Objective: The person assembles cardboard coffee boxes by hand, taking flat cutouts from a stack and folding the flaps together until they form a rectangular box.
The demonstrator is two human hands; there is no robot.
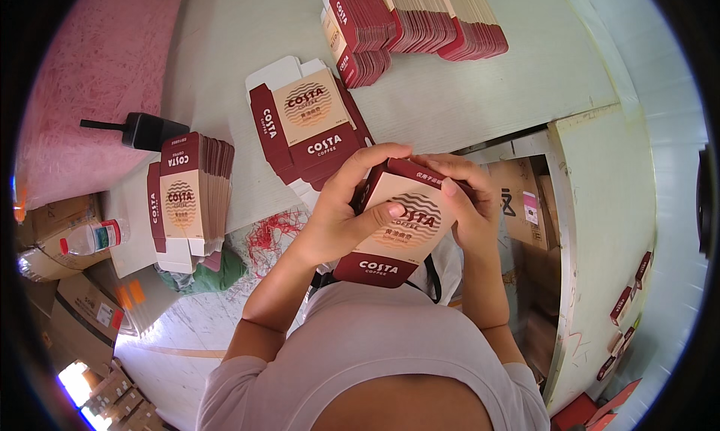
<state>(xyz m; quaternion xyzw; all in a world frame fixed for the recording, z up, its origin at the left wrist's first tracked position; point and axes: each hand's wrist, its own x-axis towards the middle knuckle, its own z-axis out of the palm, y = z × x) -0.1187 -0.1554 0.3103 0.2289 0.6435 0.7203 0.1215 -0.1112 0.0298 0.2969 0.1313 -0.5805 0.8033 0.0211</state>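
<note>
A small maroon and cream carton (394,247) is held up in front of my chest, its printed cream panel facing up. My left hand (349,214) grips its left side, with the thumb lying across the panel. My right hand (469,202) wraps the upper right side, the thumb near the top maroon edge. Fingers of both hands meet around the top end, and the far side of the carton is hidden. Just beyond my left hand, several flattened cartons (311,120) of the same design lie on the pale table (247,26).
Rows of folded flat cartons (420,22) stand at the table's back; another stack (180,199) sits at left beside a black object with a handle (146,131). A plastic bottle (94,237) lies far left. Under the right tabletop are brown boxes (517,199). Red shreds (274,232) litter the floor.
</note>
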